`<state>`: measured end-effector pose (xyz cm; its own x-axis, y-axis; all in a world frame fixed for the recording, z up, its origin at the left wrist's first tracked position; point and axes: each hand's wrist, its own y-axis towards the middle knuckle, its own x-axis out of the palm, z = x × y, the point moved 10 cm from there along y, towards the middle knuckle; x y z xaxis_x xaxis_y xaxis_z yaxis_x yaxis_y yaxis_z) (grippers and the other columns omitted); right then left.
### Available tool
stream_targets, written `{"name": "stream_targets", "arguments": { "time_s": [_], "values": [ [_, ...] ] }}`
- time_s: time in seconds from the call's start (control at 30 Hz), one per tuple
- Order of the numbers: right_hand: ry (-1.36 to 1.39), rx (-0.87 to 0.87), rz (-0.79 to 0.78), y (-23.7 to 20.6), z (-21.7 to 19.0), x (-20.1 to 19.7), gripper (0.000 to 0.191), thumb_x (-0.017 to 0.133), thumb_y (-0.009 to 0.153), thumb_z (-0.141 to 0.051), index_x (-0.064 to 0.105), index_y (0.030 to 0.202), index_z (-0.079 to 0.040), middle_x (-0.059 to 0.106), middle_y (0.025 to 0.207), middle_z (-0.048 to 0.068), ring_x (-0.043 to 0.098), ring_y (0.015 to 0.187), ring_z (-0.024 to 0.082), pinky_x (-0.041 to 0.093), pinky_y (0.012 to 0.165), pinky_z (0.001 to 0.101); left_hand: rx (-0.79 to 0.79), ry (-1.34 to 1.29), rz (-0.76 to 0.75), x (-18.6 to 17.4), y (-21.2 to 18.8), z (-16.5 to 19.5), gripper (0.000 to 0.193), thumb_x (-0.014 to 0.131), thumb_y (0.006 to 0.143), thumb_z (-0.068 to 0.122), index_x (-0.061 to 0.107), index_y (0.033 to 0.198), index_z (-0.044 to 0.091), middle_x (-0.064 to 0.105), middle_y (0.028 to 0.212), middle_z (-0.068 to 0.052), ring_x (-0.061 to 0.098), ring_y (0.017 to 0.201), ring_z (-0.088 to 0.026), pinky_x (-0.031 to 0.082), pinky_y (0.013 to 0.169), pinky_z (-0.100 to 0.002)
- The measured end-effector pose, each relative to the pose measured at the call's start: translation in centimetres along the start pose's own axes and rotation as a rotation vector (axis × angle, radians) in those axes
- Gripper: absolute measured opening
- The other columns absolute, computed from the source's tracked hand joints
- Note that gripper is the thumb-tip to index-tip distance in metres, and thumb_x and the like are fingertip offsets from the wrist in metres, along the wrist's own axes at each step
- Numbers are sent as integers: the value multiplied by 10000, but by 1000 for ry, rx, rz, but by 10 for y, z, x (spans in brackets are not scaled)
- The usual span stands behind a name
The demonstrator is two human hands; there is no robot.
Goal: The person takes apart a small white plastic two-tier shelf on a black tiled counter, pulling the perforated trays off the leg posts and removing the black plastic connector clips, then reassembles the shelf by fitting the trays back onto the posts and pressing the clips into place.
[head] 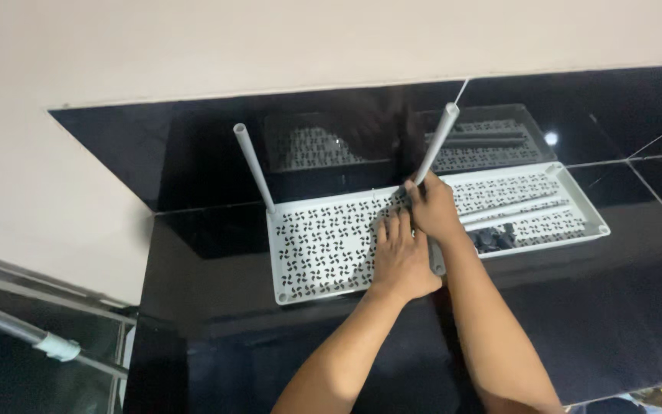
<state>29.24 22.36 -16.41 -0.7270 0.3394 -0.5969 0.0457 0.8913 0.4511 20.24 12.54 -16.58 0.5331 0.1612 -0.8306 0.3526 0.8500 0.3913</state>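
White perforated tray (323, 253) lies flat on glossy black floor tiles (576, 307), pinwheel cut-outs across its bottom, raised rim all round. Inside at the right end: small dark parts (493, 239) in a loose pile, plus loose grey tubes (511, 208) lying lengthwise. One grey tube (253, 165) stands tilted in the back-left corner socket. A second grey tube (437, 146) stands at the middle of the back edge, leaning right. Right hand (432, 208) has fingers wrapped closed around the base of that second tube. Left hand (401, 257) lies flat, fingers spread open, pressing on the tray bottom just beside the right hand. Cream wall (270, 46) behind; tray reflects in the black tile. Metal rail (36, 337) at lower left, well apart.
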Motion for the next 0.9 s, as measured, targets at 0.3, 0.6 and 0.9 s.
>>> {"name": "stream_targets", "arguments": {
  "time_s": [0.3, 0.6, 0.9],
  "values": [
    [-6, -135, 55, 3, 9, -1, 270, 660, 1048, -276, 703, 1059, -10, 695, 868, 183, 657, 807, 289, 517, 734, 405, 15, -3, 33, -13, 2, 6, 1050, 890, 532, 454, 513, 1348, -89, 422, 1437, -318, 339, 1392, -476, 190, 1165, -610],
    [86, -51, -44, 1, 15, 3, 247, 671, 993, -256, 708, 1061, -21, 699, 890, 158, 680, 825, 277, 528, 765, 385, 151, 48, -57, 12, -8, 24, 404, 818, 719, 297, 677, 991, 35, 670, 969, -135, 649, 972, -302, 516, 828, -456],
    [156, -48, -63, 3, 26, 2, 244, 660, 1013, -247, 708, 1069, -15, 660, 951, 126, 637, 914, 251, 503, 846, 367, 270, 81, 45, 27, -21, 41, 86, 650, 827, 87, 620, 901, 52, 683, 808, -102, 700, 752, -261, 555, 631, -398]
  ]
}}
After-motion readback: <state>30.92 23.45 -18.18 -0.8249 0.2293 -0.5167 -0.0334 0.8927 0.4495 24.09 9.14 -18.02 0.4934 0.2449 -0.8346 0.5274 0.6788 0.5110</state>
